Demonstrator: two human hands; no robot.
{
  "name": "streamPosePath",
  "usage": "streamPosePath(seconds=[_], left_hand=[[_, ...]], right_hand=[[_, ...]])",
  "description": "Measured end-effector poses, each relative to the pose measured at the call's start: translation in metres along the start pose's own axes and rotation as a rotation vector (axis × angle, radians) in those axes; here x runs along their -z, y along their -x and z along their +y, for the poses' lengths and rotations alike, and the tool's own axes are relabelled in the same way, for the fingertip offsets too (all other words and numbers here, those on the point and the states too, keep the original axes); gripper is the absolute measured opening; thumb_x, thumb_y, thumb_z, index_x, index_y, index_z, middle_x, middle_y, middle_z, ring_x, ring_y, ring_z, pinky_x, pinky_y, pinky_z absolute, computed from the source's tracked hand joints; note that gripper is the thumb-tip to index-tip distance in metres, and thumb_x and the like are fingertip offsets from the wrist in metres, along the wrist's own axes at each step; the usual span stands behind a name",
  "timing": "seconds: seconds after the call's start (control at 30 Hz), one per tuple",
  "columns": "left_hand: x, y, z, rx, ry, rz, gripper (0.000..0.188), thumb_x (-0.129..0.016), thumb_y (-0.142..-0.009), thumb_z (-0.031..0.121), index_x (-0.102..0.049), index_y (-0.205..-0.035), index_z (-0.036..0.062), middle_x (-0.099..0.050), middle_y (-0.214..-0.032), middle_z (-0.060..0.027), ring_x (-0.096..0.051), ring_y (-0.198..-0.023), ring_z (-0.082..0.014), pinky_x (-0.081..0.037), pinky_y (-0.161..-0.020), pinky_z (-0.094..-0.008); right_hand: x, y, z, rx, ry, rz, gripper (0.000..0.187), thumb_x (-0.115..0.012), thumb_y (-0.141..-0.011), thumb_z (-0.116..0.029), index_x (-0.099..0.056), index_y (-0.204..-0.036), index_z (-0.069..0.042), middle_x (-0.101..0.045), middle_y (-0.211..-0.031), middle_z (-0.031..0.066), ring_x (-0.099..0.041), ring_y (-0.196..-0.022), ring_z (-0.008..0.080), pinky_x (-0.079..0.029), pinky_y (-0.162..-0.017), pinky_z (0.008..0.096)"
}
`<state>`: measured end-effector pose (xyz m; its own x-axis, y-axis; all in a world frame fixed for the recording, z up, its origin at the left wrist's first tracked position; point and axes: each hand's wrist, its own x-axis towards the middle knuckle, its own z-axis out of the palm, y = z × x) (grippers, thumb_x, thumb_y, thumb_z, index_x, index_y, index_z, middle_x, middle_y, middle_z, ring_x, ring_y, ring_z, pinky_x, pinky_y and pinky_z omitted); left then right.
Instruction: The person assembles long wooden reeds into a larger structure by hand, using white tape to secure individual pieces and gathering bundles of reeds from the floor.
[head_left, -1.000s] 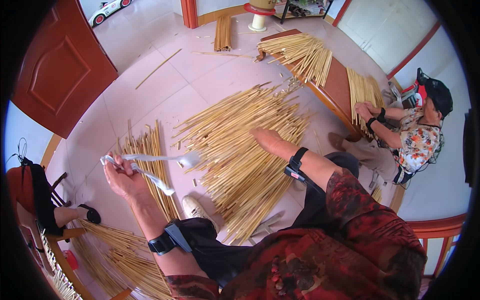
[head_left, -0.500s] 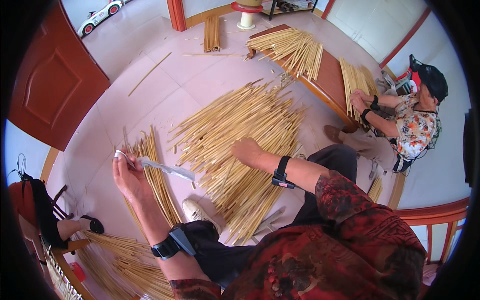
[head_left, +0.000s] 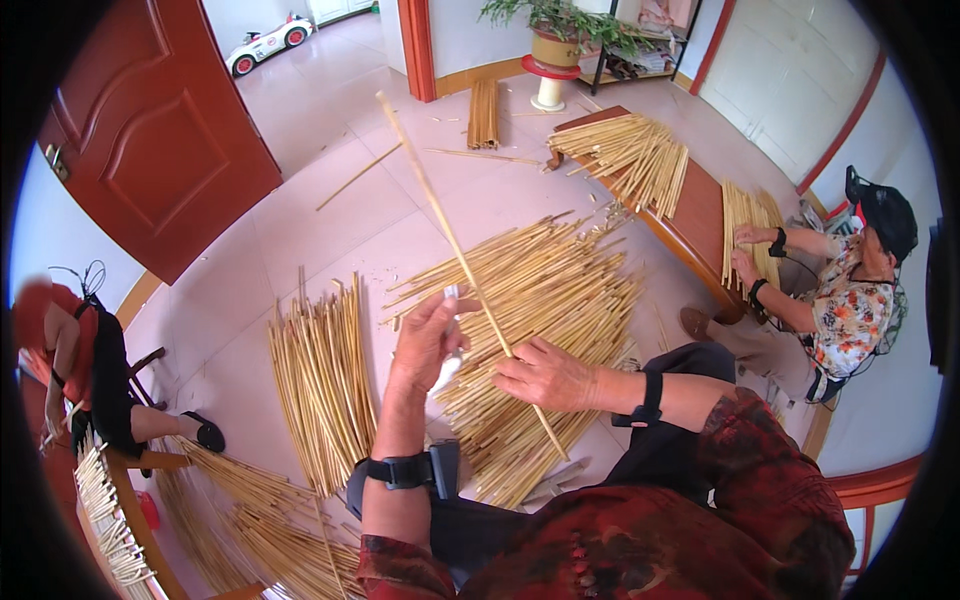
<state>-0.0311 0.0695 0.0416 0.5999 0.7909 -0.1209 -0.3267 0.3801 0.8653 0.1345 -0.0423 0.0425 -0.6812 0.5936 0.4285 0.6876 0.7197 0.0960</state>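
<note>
A long thin wooden stick (head_left: 441,215) slants across the middle. My right hand (head_left: 545,375) pinches it near its lower part. My left hand (head_left: 425,335) is closed on a limp white strip (head_left: 447,371), cloth or plastic; I cannot tell which. White also shows at its fingertips, beside the stick, and whether those fingers touch the stick is unclear. Beneath my hands a wide heap of similar sticks (head_left: 570,285) lies on the tiles. Left of it is a smaller, more even pile of sticks (head_left: 318,375).
At the right a person (head_left: 835,275) handles sticks on a low brown bench (head_left: 700,215), which bears another fanned pile (head_left: 635,160). Another person (head_left: 100,370) sits far left. More sticks (head_left: 270,530) lie lower left; a bundle (head_left: 483,115) and potted plant (head_left: 555,48) stand behind.
My right hand has come up from the heap with a stick. My left hand has moved right, toward it, with the white strip. The view has shifted, showing more of the left pile.
</note>
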Motion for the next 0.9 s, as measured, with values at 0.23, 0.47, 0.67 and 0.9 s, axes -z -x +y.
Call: streamPosePath(seconds=[0.23,0.47,0.67,0.9], left_hand=[[-0.010,-0.009,-0.010,-0.006,0.040,-0.050,0.019,-0.051,-0.083,0.012,-0.055,-0.098,0.0013,-0.059,-0.083,-0.0095,-0.039,-0.045,-0.0058,-0.037,-0.043,-0.0201],[-0.024,-0.009,-0.001,-0.075,0.190,0.000,0.019,-0.048,-0.085,0.014,-0.053,-0.100,0.0027,-0.059,-0.079,-0.0073,-0.045,-0.049,-0.0058,-0.030,-0.038,-0.0154],[-0.024,-0.014,-0.007,-0.085,0.023,0.070,0.016,-0.054,-0.082,0.016,-0.055,-0.091,0.0025,-0.059,-0.073,-0.0042,-0.044,-0.047,-0.0033,-0.028,-0.036,-0.0145],[-0.025,-0.019,-0.007,-0.147,0.016,0.165,0.012,-0.059,-0.078,0.009,-0.049,-0.072,0.0065,-0.060,-0.070,-0.0090,-0.043,-0.042,-0.0040,-0.026,-0.032,-0.0156]], right_hand=[[-0.003,0.012,-0.014,0.092,0.011,-0.121,0.023,-0.052,-0.064,-0.017,-0.058,-0.084,-0.006,-0.049,-0.087,0.0001,-0.043,-0.075,0.0143,-0.038,-0.063,0.0265],[-0.003,0.025,-0.013,0.056,-0.089,-0.232,0.010,-0.049,-0.063,-0.017,-0.050,-0.068,-0.008,-0.042,-0.070,0.0019,-0.044,-0.072,0.0165,-0.039,-0.063,0.0260],[-0.015,0.034,-0.006,-0.009,-0.270,-0.215,0.014,-0.050,-0.065,-0.014,-0.052,-0.077,-0.006,-0.047,-0.075,0.0050,-0.048,-0.076,0.0207,-0.042,-0.065,0.0287],[-0.005,0.032,-0.009,-0.582,-0.727,-0.104,0.021,-0.049,-0.072,0.001,-0.050,-0.093,-0.002,-0.052,-0.084,0.0075,-0.054,-0.078,0.0224,-0.045,-0.068,0.0292]])
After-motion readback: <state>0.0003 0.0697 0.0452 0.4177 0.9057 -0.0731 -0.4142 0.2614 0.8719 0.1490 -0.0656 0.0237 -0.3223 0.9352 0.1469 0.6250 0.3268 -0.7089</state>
